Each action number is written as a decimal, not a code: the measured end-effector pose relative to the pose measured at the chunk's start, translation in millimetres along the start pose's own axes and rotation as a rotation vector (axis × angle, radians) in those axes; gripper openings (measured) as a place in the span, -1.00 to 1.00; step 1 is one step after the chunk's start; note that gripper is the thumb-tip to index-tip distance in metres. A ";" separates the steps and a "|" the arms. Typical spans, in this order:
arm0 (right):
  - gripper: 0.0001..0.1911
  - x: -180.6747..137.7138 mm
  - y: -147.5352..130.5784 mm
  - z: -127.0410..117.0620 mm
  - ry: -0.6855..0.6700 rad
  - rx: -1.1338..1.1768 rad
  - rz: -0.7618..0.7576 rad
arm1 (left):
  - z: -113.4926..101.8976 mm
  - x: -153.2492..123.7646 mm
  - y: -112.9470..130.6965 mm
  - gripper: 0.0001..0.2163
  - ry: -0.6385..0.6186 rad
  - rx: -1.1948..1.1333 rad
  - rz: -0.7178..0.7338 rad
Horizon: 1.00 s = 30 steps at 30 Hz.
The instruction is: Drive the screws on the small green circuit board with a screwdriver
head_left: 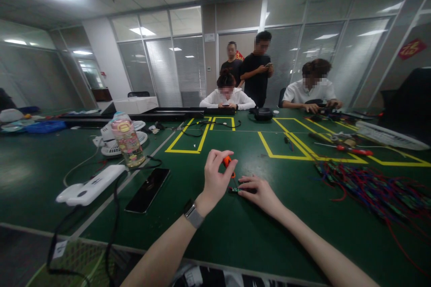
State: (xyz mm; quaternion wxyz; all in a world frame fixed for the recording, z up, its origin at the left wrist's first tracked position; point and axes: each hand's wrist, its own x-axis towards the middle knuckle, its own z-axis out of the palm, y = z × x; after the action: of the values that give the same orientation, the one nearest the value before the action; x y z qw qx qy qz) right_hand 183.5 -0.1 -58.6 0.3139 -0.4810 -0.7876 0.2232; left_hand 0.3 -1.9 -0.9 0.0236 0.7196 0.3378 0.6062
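Left hand (214, 174) and right hand (260, 193) close together — both gripping with the fingertips.
Left stands higher, fingers arched over toward the thumb; right lies lower, fingers pointing left — left forearm (161, 249) and right forearm (313, 237) slanting inward.

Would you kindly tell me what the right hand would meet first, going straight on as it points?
Probably the small circuit board, which the right hand seems to touch; exact depth there is hard to judge.
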 end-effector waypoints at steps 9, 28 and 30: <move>-0.81 0.2 -1.8 0.0 0.009 -0.003 0.004 | -0.2 0.1 -1.8 -0.79 0.001 0.003 -0.020; -0.82 -0.4 -3.1 -0.5 0.010 0.004 0.008 | 2.6 -3.9 -0.3 -0.69 -0.033 -0.058 -0.026; -0.82 -0.4 -3.2 -0.5 0.011 0.000 0.012 | 2.8 -3.2 -1.1 -0.73 -0.020 -0.045 -0.014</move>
State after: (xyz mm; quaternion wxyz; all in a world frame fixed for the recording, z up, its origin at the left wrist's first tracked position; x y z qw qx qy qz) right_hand 182.0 -1.9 -56.3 0.3171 -0.4869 -0.7829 0.2223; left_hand 2.1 -1.6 -4.8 0.0475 0.7227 0.3287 0.6061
